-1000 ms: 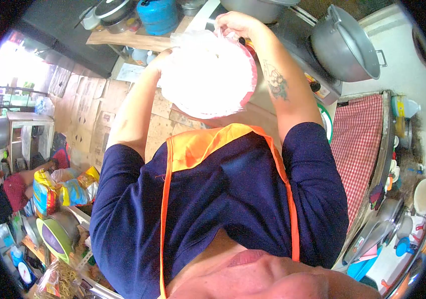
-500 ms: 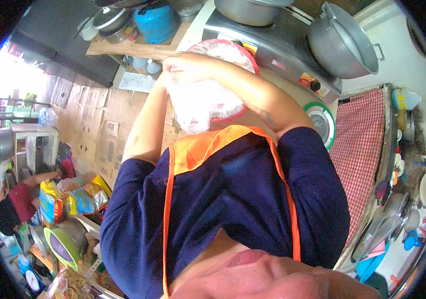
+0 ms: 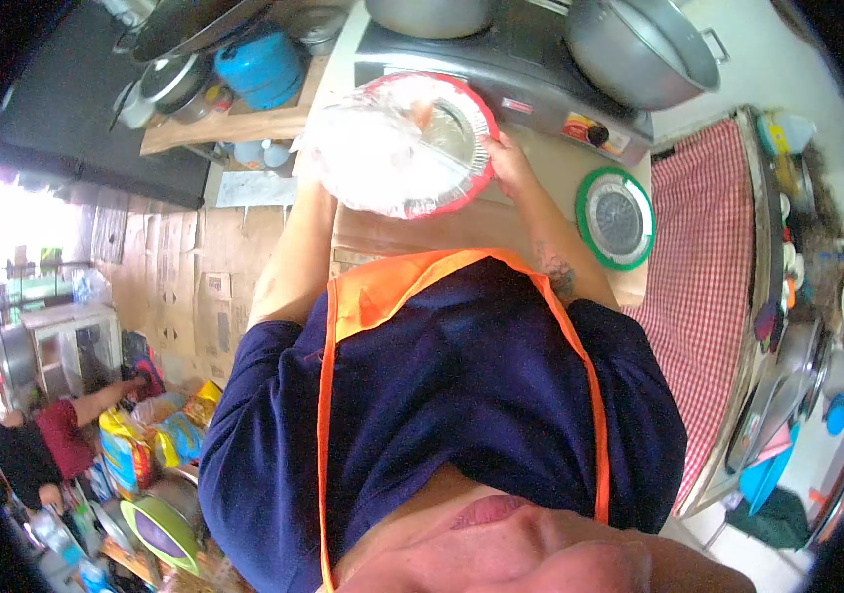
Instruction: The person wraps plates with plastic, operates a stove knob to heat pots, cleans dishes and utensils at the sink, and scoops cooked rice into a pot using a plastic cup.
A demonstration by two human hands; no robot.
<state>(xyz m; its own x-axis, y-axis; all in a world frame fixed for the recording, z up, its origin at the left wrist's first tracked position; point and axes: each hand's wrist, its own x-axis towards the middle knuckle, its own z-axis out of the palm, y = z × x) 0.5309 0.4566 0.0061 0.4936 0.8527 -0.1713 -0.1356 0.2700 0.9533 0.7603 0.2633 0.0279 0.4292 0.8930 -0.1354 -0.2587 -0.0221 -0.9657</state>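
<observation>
Red edges the round tray (image 3: 481,183), held up in front of the chest, just short of the stove (image 3: 531,104). Clear plastic (image 3: 358,148) lies over its left part; whether it reaches round the whole rim cannot be told, so the covering cannot be judged complete. The right hand (image 3: 508,163) grips the right edge, fingers closed on it. The left hand (image 3: 312,178) is at the opposite side, mostly hidden, its grip unclear. A green-rimmed dial (image 3: 617,218) sits near the right forearm.
</observation>
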